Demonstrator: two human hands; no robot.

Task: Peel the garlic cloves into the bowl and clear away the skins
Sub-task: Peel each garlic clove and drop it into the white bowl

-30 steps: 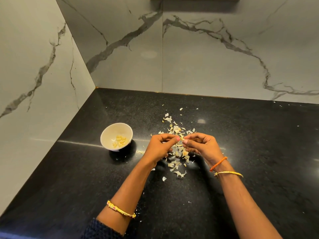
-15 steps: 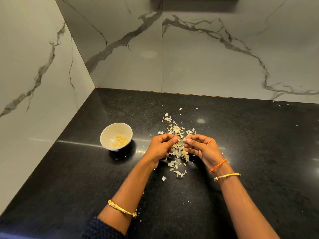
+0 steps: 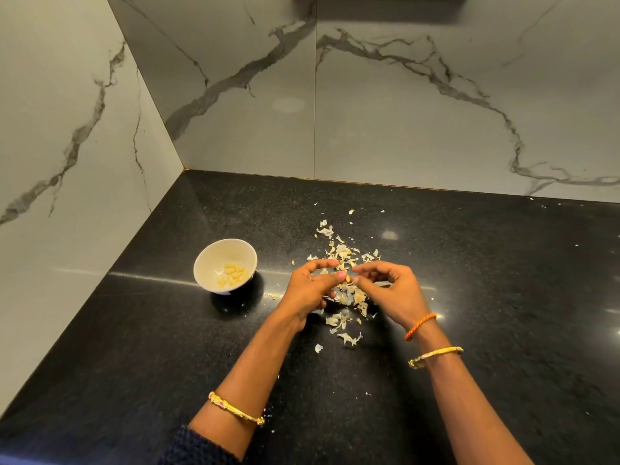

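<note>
Garlic clove [image 3: 349,280], tiny, light and probably slippery once bared, is pinched between left hand [image 3: 310,290] and right hand [image 3: 389,290] over the skins [image 3: 345,317] mid-desk, and is best gripped at its ends so papery skin gets torn off.

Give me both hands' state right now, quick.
Left hand: closed, pinching a garlic clove at the fingertips.
Right hand: closed, pinching the same clove from the other side.

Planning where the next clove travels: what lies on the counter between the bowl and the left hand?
In the head view, only a few skin flakes on bare black counter between bowl and left hand.
</note>
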